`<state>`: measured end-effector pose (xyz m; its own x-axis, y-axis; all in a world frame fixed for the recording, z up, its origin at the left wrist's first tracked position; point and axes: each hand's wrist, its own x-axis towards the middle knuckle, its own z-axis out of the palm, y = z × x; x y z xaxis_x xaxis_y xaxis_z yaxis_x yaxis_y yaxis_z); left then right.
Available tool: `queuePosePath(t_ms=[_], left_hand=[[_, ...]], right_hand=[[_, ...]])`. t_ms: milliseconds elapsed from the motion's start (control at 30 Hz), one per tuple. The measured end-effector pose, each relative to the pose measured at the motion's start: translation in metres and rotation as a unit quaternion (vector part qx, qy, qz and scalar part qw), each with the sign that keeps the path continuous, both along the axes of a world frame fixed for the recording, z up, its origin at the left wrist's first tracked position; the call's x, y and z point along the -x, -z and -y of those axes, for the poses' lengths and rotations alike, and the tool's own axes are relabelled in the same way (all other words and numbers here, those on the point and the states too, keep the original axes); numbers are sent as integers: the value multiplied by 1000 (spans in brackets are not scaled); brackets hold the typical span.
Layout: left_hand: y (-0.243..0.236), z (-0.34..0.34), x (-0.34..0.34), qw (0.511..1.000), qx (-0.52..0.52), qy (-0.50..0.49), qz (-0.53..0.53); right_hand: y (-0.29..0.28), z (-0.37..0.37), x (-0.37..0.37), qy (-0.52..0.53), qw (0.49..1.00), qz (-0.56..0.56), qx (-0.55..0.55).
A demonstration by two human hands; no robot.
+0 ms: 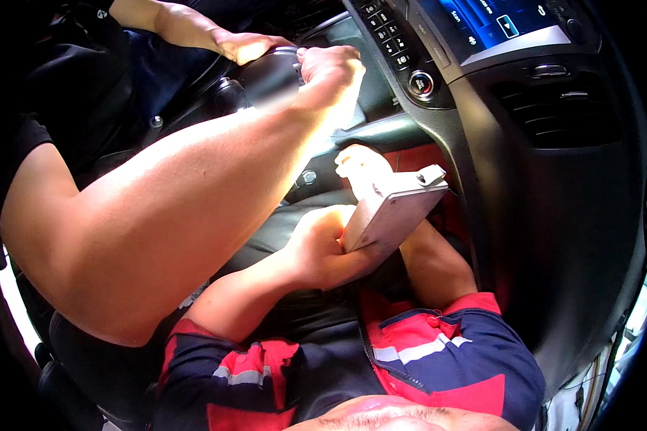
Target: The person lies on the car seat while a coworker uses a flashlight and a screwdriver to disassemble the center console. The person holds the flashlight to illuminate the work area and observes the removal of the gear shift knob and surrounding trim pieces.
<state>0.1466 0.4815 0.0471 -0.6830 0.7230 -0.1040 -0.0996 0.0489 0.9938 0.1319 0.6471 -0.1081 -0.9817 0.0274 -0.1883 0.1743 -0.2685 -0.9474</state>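
Note:
My left hand (325,248) grips a flat, whitish, slab-like device (395,212) by its lower end, thumb along the near edge. A small pale clip (430,174) sticks out at its upper end. Strong light falls on the areas beyond it; its far face is hidden. My right hand (366,167) is just behind the slab, brightly lit, its fingers curled; what they hold, if anything, is hidden. Ahead, another person's two hands (255,47) are on a dark round object (269,79), partly blurred, by the centre console.
The other person's bare forearm (187,194) crosses in front of me from the left. To the right are a car dashboard (553,215), an air vent (561,115), a round knob (421,85), a button panel (387,36) and a lit screen (496,25).

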Motion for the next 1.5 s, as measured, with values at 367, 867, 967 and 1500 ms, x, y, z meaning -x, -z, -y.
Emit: queuePosePath(t_ms=[367,867,967,1500], left_hand=[[-2,0,0,1000,6,3,-2],[-13,0,10,997,26,75,-5],[-2,-27,43,985,117,83,-92],[56,-113,181,373,731,207,-533]], right_hand=[[1,-1,1,-18,991,51,-124],[10,-8,-1,-40,993,-81,-78],[9,-15,-4,-30,992,-87,-82],[21,-4,6,-76,985,-147,-49]])
